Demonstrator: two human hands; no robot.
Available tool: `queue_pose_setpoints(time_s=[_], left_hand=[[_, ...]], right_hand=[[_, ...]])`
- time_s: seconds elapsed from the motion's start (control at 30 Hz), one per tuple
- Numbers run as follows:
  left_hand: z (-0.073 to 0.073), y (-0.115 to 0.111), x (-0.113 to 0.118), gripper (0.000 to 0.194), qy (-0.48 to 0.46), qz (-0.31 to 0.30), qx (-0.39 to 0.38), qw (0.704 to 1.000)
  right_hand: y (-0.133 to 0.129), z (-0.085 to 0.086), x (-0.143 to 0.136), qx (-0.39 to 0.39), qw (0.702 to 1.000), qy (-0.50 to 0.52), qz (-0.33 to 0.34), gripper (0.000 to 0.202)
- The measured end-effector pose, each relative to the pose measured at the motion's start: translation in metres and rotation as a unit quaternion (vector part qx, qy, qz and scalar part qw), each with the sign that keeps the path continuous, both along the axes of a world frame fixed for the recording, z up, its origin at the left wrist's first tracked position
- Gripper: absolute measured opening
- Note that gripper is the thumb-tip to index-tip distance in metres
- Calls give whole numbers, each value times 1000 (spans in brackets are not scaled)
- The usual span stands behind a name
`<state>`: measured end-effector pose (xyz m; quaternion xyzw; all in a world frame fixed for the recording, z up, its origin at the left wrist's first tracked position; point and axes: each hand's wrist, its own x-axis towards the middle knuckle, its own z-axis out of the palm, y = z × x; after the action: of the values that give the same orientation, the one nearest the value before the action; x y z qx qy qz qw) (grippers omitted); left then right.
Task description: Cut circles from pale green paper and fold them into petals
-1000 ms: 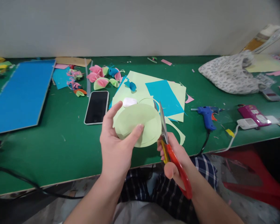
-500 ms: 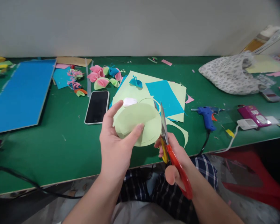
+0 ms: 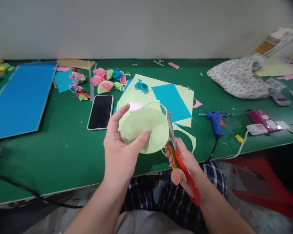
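Note:
My left hand pinches a pale green paper disc, thumb on top and fingers behind or beneath it. A pencil-like curved line shows near the disc's lower edge. My right hand grips a pair of scissors with red and yellow handles. Their blades point away from me along the disc's right edge, slightly parted. A thin curl of green paper trims off around the blade tips. Behind the disc lie pale green sheets, a blue paper sheet and a white object, partly covered.
A phone lies left of my hands, with pink, green and blue paper petals beyond it. A blue board is far left. To the right are a blue glue gun, a purple box and a patterned cloth.
The scissor blades and handles have drawn slightly closer together, and my right thumb has moved a little left and up. The disc stays in nearly the same place.

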<state>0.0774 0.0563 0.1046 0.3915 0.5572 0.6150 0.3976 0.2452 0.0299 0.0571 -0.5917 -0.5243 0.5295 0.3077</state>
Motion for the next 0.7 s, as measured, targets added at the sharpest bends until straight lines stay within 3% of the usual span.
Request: queue_pose_setpoints(time_s=[0.3,0.47,0.7], left_hand=[[-3,3,-8,65,-11,-42,5,999],[-1,5,-12,64,-17,-59,-8,998],[2,10,-19,62,-30,-87,-14,996]], right_hand=[[-4,28,-7,-132,986,87,-57,40],[-3,37,-7,-137,984,88,-73,27],[-1,34,-5,-128,985,79,-80,42]])
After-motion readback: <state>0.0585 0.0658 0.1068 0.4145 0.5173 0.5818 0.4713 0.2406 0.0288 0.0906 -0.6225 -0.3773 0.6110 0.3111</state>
